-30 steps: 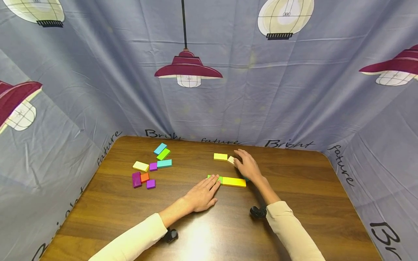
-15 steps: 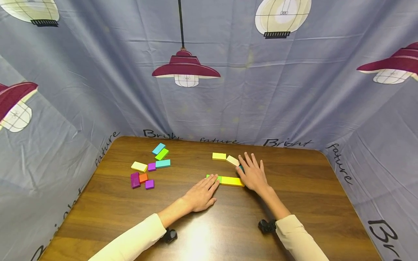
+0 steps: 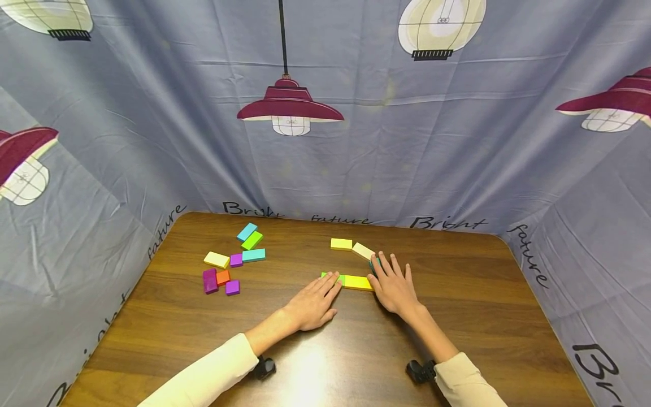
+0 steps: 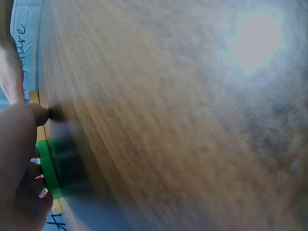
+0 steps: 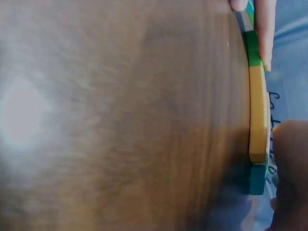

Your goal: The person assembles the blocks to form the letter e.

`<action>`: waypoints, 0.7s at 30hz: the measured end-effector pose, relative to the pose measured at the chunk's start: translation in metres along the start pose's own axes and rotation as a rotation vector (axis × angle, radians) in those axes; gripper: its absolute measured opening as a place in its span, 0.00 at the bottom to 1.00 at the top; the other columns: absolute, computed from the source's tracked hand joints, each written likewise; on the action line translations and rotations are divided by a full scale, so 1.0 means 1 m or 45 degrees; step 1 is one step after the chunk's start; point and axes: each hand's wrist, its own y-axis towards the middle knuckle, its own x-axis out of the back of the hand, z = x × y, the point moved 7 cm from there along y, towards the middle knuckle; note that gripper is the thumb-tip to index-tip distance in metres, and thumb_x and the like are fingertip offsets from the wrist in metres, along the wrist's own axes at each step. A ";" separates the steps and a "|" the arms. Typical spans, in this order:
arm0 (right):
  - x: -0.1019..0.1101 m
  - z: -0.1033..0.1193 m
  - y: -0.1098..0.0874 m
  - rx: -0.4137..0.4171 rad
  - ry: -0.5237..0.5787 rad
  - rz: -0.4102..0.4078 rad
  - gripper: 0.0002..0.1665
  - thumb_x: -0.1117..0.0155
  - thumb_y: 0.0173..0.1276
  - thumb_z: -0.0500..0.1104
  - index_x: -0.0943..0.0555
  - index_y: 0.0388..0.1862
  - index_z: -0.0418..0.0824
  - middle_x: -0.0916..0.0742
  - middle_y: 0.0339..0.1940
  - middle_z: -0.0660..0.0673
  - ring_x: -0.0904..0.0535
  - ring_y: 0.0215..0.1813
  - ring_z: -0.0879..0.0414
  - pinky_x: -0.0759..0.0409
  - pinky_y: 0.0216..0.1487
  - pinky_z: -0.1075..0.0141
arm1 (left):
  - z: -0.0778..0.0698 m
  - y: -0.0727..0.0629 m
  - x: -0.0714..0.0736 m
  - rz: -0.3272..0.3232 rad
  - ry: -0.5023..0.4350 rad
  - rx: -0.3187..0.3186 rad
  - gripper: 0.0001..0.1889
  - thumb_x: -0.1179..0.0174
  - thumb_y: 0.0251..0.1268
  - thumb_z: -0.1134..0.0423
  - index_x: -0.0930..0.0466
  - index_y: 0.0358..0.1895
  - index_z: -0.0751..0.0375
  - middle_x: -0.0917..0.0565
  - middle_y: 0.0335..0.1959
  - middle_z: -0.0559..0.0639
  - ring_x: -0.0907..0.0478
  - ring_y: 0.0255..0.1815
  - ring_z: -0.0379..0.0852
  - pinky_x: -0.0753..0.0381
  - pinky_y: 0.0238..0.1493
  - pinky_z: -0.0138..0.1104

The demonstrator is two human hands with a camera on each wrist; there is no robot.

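My left hand [image 3: 312,304] lies flat, its straight fingers over a green block [image 3: 342,280]. A long yellow block [image 3: 358,282] continues the row to the right of the green one. At the row's right end my right hand [image 3: 396,289] spreads straight fingers over a teal block [image 3: 375,263], largely hidden beneath them. Just beyond those fingertips lies a cream block [image 3: 363,251], angled, close to a bright yellow block [image 3: 341,244]. The right wrist view shows a teal block end [image 5: 257,179] against the long yellow block, beside my right hand.
On the table's left lie several loose blocks: a blue block [image 3: 247,232], a lime block [image 3: 252,241], a turquoise block [image 3: 254,255], a pale yellow block [image 3: 217,260], purple blocks [image 3: 232,288] and an orange block [image 3: 223,277]. A printed curtain [image 3: 325,169] hangs behind the wooden table [image 3: 483,305].
My right hand has left the cream block, spread its fingers and drawn back toward me over the teal block. The left hand stays on the green block.
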 end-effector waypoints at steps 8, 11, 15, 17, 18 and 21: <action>-0.001 0.003 -0.009 0.067 -0.016 0.002 0.35 0.50 0.81 0.50 0.42 0.79 0.36 0.39 0.78 0.34 0.46 0.77 0.33 0.52 0.68 0.27 | -0.001 0.000 0.000 0.003 -0.003 0.006 0.35 0.56 0.80 0.45 0.48 0.79 0.65 0.50 0.80 0.61 0.54 0.79 0.53 0.52 0.76 0.42; -0.001 0.003 -0.010 0.072 -0.008 0.004 0.36 0.49 0.80 0.50 0.42 0.79 0.36 0.39 0.78 0.34 0.46 0.76 0.32 0.53 0.67 0.27 | 0.000 0.000 0.000 0.006 -0.006 0.008 0.35 0.56 0.79 0.45 0.48 0.79 0.64 0.50 0.80 0.61 0.54 0.79 0.53 0.52 0.76 0.42; -0.001 0.004 -0.011 0.077 -0.006 -0.002 0.35 0.49 0.80 0.50 0.42 0.79 0.36 0.38 0.78 0.34 0.46 0.76 0.32 0.53 0.67 0.26 | -0.001 0.000 0.000 -0.005 -0.002 0.002 0.35 0.55 0.79 0.46 0.47 0.79 0.64 0.50 0.80 0.61 0.53 0.79 0.54 0.51 0.76 0.42; -0.001 0.004 -0.011 0.080 -0.008 -0.002 0.35 0.48 0.80 0.49 0.42 0.79 0.36 0.39 0.78 0.34 0.46 0.76 0.32 0.53 0.67 0.26 | -0.001 0.000 0.001 -0.009 -0.003 -0.002 0.35 0.55 0.79 0.46 0.47 0.78 0.65 0.49 0.80 0.61 0.52 0.79 0.54 0.51 0.76 0.42; -0.001 0.004 -0.011 0.080 -0.005 -0.003 0.35 0.49 0.80 0.49 0.41 0.79 0.36 0.39 0.78 0.34 0.46 0.76 0.32 0.53 0.67 0.26 | -0.001 0.000 0.001 -0.012 -0.003 -0.004 0.35 0.55 0.79 0.46 0.47 0.78 0.65 0.49 0.80 0.61 0.52 0.79 0.54 0.50 0.76 0.42; -0.001 0.005 -0.012 0.086 0.007 -0.020 0.34 0.49 0.80 0.49 0.41 0.79 0.36 0.38 0.78 0.34 0.45 0.76 0.31 0.52 0.66 0.26 | -0.001 0.000 0.001 -0.013 -0.004 -0.007 0.35 0.55 0.79 0.46 0.47 0.78 0.65 0.49 0.80 0.61 0.52 0.79 0.54 0.50 0.76 0.42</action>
